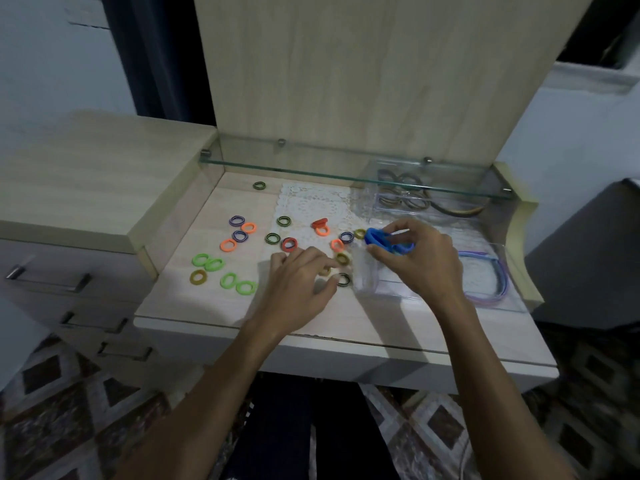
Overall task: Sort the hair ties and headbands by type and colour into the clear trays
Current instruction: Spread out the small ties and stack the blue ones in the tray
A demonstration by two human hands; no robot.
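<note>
Head view: right hand [420, 258] right of centre, pinching a bunch of blue hair ties [379, 239] above the near clear tray [498, 299], with thin headbands [491, 278] inside at right. Left hand [298, 277] at centre, fingers loosely curled over the tabletop [311, 317], fingertips touching an olive hair tie [325, 270]. Green hair ties [211, 263], orange and purple ones scattered at left; far clear tray [398, 202] under the glass shelf [346, 168], upper right.
</note>
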